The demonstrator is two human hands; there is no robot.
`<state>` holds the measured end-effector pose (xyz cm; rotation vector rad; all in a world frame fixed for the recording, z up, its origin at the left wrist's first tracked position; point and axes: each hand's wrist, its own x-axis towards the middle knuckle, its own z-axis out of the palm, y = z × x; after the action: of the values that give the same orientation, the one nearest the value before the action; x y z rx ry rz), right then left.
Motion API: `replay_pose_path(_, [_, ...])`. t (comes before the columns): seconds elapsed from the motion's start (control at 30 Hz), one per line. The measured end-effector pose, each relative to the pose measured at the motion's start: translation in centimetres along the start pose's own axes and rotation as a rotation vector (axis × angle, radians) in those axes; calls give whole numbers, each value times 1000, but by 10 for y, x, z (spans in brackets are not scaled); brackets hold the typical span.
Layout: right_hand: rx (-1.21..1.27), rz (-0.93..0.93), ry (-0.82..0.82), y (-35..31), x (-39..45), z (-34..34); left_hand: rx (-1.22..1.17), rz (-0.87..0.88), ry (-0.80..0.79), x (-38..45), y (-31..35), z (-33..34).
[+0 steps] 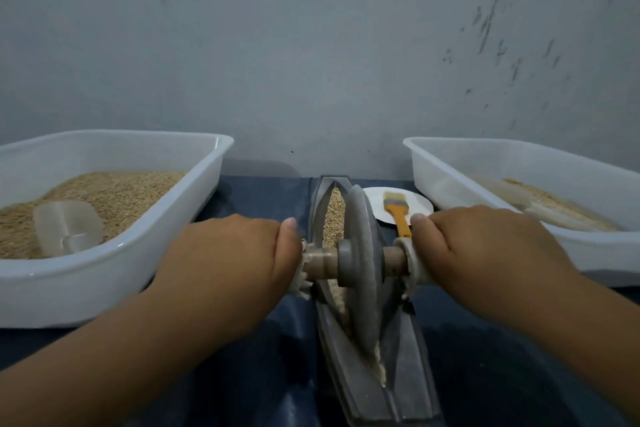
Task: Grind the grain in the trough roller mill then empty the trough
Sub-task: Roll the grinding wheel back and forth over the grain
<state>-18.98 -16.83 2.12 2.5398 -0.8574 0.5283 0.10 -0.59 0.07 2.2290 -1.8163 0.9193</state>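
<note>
A grey boat-shaped metal trough (408, 367) lies lengthwise on the dark blue table, in the middle. Tan grain (334, 215) fills its far half, and paler crushed grain lies near the wheel. A grey stone roller wheel (360, 253) stands upright in the trough on a wooden axle (323, 262). My left hand (239, 253) grips the axle's left handle. My right hand (481, 250) grips the right handle, which shows a white collar (414, 263). Fingers curl over both handles and hide them.
A white tub (194, 218) at the left holds whole grain and a clear plastic scoop (67, 227). Another white tub (450, 180) at the right holds a thin layer of ground grain. A white plate (375, 203) with an orange-handled brush (398, 215) sits behind the wheel. A grey wall stands close behind.
</note>
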Motion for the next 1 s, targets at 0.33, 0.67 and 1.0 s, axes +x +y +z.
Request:
replay_pose_path(0.33, [82,63,-80,-3,56,38,357,-11,-145,57,-15,42])
replay_pose_path(0.67, [179,99,122,-2,5,16,93,115,99,4,-4,7])
replay_pose_path(1.0, [98,12,-19,-9,58,29,304,-78,-199,42,-12,35])
